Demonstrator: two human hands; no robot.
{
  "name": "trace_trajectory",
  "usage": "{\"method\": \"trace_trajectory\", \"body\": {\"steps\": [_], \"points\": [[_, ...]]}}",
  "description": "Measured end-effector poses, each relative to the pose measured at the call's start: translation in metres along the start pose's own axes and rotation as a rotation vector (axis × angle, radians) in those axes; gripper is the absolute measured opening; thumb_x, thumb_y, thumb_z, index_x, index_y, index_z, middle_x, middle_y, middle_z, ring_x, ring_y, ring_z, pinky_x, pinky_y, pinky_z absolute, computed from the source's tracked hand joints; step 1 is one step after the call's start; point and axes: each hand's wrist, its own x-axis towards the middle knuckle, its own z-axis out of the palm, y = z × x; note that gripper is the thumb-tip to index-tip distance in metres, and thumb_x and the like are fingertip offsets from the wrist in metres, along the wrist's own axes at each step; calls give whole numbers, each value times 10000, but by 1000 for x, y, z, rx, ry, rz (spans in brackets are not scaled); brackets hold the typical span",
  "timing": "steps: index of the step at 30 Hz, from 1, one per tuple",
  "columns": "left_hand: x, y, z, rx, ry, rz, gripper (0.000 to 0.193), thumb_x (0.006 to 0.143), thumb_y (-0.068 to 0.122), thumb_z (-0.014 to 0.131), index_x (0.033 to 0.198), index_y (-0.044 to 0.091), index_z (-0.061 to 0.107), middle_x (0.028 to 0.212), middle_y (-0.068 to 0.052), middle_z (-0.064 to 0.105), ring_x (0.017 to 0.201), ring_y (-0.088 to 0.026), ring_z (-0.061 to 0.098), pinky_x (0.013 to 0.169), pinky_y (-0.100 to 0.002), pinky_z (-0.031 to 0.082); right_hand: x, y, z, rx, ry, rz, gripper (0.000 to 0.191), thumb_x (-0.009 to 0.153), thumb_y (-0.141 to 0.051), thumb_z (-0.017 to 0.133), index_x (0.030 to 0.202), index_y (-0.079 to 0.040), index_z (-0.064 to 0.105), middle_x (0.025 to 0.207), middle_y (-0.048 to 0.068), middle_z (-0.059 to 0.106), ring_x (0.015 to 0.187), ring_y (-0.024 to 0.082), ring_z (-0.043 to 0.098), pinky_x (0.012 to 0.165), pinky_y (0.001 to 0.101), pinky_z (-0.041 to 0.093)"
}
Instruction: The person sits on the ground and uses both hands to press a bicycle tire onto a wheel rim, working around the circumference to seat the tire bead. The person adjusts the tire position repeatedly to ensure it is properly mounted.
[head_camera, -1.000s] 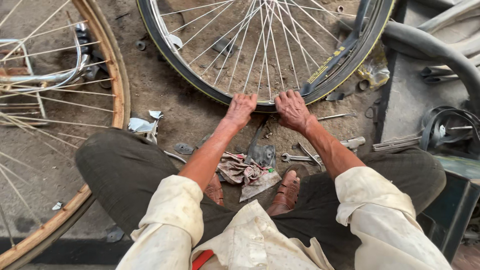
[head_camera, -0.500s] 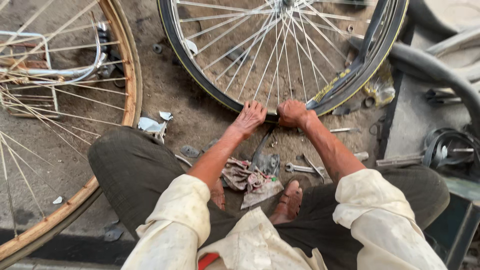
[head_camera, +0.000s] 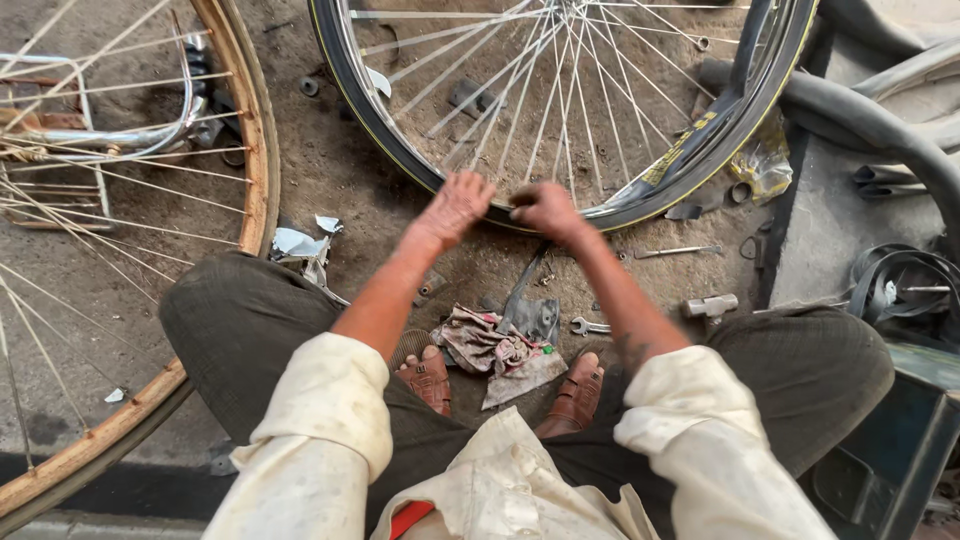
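Both hands work the near rim of the black-tyred bicycle wheel (head_camera: 620, 195) lying on the dirt ground (head_camera: 340, 180). The left hand (head_camera: 455, 208) rests loosely curled on the tyre; the right hand (head_camera: 545, 208) is closed around it (its fingertips are hidden). A dirty rag (head_camera: 490, 350) and spanner (head_camera: 590, 326) lie between the sandalled feet.

The black rubber bicycle tyre (head_camera: 372, 110) carries a thin yellow line and silver wire spokes (head_camera: 560, 90). The bare tan-brown wheel rim (head_camera: 255, 150) on the left is rust-toned. The crumpled pink-and-grey cloth rag (head_camera: 485, 350) lies between brown leather sandals (head_camera: 575, 395). Cream sleeves (head_camera: 330, 420), dark olive trousers (head_camera: 230, 320).
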Motion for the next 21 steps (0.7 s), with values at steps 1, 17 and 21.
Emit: {"method": "trace_trajectory", "body": {"steps": [1, 17, 21], "points": [[2, 6, 2, -3, -11, -10, 550, 715, -187, 654, 1191, 64, 542, 1117, -171, 531, 1073, -299, 514, 949, -438, 449, 2, -5, 12, -120, 6, -4, 314, 784, -112, 674, 1074, -46, 774, 991, 153, 768, 908, 304, 735, 837, 438, 574], [26, 19, 4, -509, -31, -262, 492, 618, -41, 832, 1073, 91, 700, 1113, -93, 657, 1112, -282, 541, 1027, -458, 401, 16, -19, 4, -449, -159, 53, 212, 789, -89, 620, 921, 24, 742, 961, 243, 746, 896, 374, 739, 838, 458, 574], [27, 18, 3, -516, -51, -272, 470, 636, -33, 822, 1071, 115, 724, 1084, -77, 671, 1094, -276, 550, 1001, -444, 414, 23, -27, 3, -549, -185, 85, 272, 798, -154, 606, 969, 26, 718, 1021, 270, 728, 986, 392, 720, 884, 468, 563]]}}
